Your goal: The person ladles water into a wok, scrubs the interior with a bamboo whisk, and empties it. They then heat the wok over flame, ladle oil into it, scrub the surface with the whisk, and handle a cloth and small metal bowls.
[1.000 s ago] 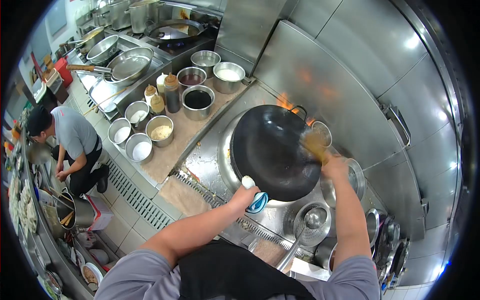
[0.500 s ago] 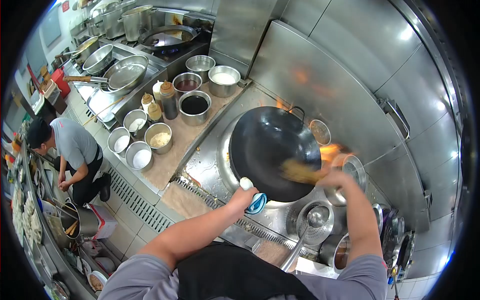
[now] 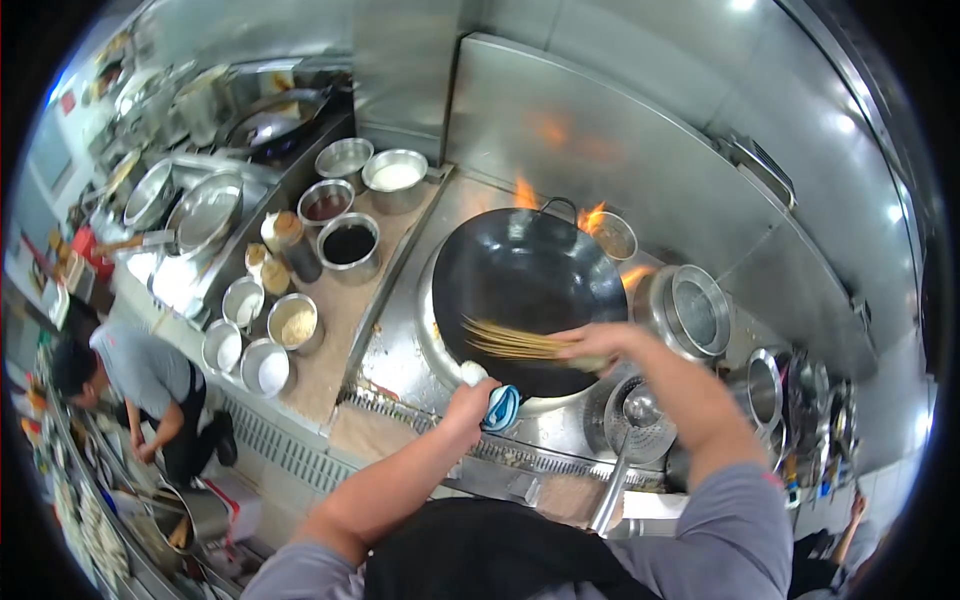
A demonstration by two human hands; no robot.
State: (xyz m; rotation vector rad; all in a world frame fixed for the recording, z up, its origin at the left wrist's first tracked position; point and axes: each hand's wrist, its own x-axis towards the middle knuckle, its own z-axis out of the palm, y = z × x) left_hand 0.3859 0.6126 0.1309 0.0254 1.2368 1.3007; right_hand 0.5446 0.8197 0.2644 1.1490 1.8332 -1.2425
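A large black wok (image 3: 530, 265) sits over the burner, its loop handle pointing to the far side. At its near left edge my left hand (image 3: 466, 410) is closed around a folded blue-and-white cloth (image 3: 502, 408); the wok's near handle is hidden there. My right hand (image 3: 607, 345) grips a bamboo wok brush (image 3: 512, 341), whose splayed bristles hang over the near part of the wok. Beside the wok, a ladle (image 3: 641, 408) rests on a perforated strainer (image 3: 612, 418).
Orange flames (image 3: 592, 218) rise behind the wok. Metal bowls (image 3: 697, 310) stand to its right. On the left counter are several seasoning pots (image 3: 348, 248) and squeeze bottles (image 3: 297, 245). Another person (image 3: 150, 380) bends over a counter at left; a further person's arm (image 3: 850, 525) shows at lower right.
The brush has swung leftward with my right hand, from the wok's right side toward its near middle. My left hand keeps its hold at the edge. The whole view has shifted.
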